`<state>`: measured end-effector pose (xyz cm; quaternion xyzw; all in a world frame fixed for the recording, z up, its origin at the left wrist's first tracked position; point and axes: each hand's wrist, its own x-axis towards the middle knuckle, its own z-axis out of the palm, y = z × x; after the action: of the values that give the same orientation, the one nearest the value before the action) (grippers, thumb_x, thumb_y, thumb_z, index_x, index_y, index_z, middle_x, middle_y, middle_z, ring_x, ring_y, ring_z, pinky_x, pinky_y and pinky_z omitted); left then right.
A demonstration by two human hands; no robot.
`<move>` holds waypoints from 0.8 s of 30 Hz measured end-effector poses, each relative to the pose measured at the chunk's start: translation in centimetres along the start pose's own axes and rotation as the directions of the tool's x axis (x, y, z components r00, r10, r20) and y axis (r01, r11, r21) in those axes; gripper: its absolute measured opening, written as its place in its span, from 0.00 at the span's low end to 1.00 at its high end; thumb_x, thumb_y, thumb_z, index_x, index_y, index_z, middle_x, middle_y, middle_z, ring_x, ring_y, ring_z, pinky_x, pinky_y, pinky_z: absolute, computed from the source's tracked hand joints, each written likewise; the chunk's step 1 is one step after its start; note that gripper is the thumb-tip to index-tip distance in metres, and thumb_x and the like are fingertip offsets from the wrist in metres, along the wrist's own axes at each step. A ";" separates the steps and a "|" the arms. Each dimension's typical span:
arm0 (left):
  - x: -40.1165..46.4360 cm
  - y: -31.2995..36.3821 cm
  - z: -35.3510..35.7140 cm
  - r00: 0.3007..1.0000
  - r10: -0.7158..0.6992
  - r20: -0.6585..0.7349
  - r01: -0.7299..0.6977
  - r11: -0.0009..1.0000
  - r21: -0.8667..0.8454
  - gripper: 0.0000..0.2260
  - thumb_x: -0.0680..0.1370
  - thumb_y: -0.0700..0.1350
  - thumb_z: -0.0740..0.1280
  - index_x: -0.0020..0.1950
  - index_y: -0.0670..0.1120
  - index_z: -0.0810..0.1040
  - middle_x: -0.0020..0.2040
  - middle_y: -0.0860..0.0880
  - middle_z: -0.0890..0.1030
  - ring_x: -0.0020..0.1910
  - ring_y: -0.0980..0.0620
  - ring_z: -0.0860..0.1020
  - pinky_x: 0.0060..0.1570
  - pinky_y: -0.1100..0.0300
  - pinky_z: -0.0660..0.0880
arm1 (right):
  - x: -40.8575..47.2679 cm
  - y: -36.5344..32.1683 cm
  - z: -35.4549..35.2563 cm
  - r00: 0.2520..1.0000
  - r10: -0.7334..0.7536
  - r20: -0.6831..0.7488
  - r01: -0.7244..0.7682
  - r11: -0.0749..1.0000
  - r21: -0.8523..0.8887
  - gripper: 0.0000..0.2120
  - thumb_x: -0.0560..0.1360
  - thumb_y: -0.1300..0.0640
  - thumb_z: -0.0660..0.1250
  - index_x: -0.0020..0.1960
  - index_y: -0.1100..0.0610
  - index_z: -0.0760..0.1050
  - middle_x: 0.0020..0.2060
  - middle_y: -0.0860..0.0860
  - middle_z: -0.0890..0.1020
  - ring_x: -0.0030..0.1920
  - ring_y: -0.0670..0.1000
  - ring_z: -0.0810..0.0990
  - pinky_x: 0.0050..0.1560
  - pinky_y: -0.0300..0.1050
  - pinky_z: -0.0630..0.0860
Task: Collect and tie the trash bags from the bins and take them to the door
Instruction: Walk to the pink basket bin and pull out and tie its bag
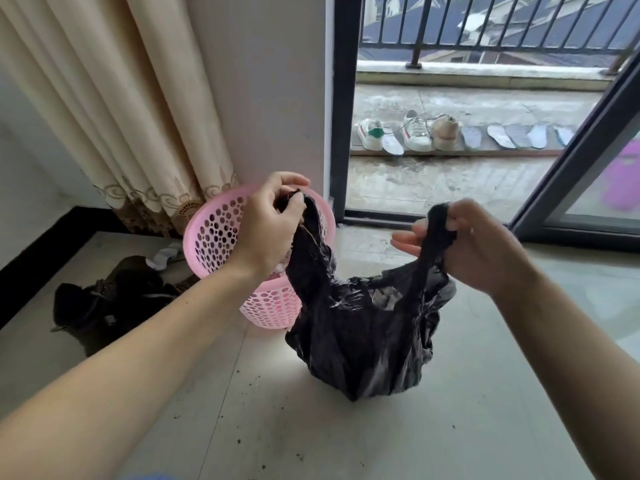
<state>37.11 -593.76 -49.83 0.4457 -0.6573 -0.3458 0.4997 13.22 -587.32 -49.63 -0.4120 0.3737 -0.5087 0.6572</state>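
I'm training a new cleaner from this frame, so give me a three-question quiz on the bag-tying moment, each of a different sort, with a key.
1. True or false: the black trash bag is already knotted.
2. Which hand is nearer the pink basket? A) left hand B) right hand
3. Fill in: the bag's bottom rests on the ____.

Key: 1) False; each hand grips a separate gathered end, and the mouth gapes between them. 2) A. 3) floor.

Beige curtain (114,109) beside a white wall (273,81); pale tiled floor (346,438), daylight.
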 end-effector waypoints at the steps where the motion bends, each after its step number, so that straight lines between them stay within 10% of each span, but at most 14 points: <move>1: -0.3 0.7 0.2 0.998 0.057 0.018 -0.057 0.998 0.004 0.08 0.79 0.37 0.61 0.52 0.50 0.75 0.37 0.54 0.75 0.34 0.51 0.74 0.35 0.60 0.73 | 0.1 0.1 0.0 0.999 -0.005 -0.045 0.007 0.999 0.038 0.23 0.77 0.58 0.50 0.28 0.55 0.75 0.31 0.51 0.82 0.40 0.54 0.84 0.60 0.57 0.77; 7: -2.3 4.0 1.4 0.743 0.538 0.398 -0.618 0.780 0.098 0.09 0.77 0.36 0.63 0.55 0.36 0.77 0.45 0.50 0.77 0.32 0.56 0.76 0.30 0.73 0.72 | 0.0 0.5 1.2 0.983 0.142 0.119 -0.097 0.941 -0.324 0.19 0.76 0.54 0.63 0.66 0.51 0.69 0.31 0.47 0.75 0.31 0.47 0.73 0.35 0.38 0.74; 11: -3.0 4.9 2.6 0.751 0.427 0.503 -0.463 0.884 -0.061 0.10 0.76 0.36 0.66 0.58 0.39 0.77 0.43 0.57 0.76 0.38 0.61 0.79 0.39 0.70 0.77 | -0.4 2.1 5.5 0.956 0.172 0.235 0.089 0.595 -0.799 0.06 0.76 0.47 0.64 0.41 0.45 0.71 0.24 0.48 0.73 0.27 0.46 0.72 0.30 0.33 0.70; 14: -3.0 4.1 2.6 0.807 0.257 0.532 -0.223 0.966 -0.129 0.11 0.78 0.40 0.64 0.60 0.45 0.75 0.45 0.51 0.79 0.45 0.49 0.82 0.49 0.53 0.80 | -0.1 3.2 6.5 0.992 0.082 0.093 0.004 0.732 -0.681 0.15 0.81 0.51 0.54 0.38 0.47 0.72 0.17 0.50 0.65 0.19 0.48 0.62 0.22 0.37 0.63; 18: -2.9 0.9 2.3 0.835 -0.002 0.551 0.000 1.000 0.003 0.14 0.80 0.37 0.59 0.62 0.48 0.75 0.48 0.56 0.79 0.37 0.53 0.78 0.41 0.64 0.78 | 0.0 3.5 5.2 0.988 0.145 -0.049 -0.151 0.863 -0.482 0.26 0.82 0.53 0.50 0.31 0.44 0.78 0.22 0.49 0.63 0.21 0.47 0.58 0.23 0.38 0.57; 24: -3.0 -0.7 2.7 0.831 0.089 0.549 -0.272 0.926 0.261 0.06 0.77 0.41 0.66 0.53 0.43 0.78 0.45 0.51 0.79 0.41 0.57 0.76 0.43 0.62 0.75 | 0.2 3.9 4.9 0.984 0.157 -0.081 -0.176 0.809 -0.561 0.13 0.81 0.55 0.50 0.43 0.59 0.69 0.25 0.51 0.64 0.22 0.47 0.63 0.27 0.41 0.60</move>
<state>35.03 -591.19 -52.24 0.3452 -0.8568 -0.2909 0.2493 19.13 -586.15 -51.39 -0.5459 0.5523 -0.3219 0.5416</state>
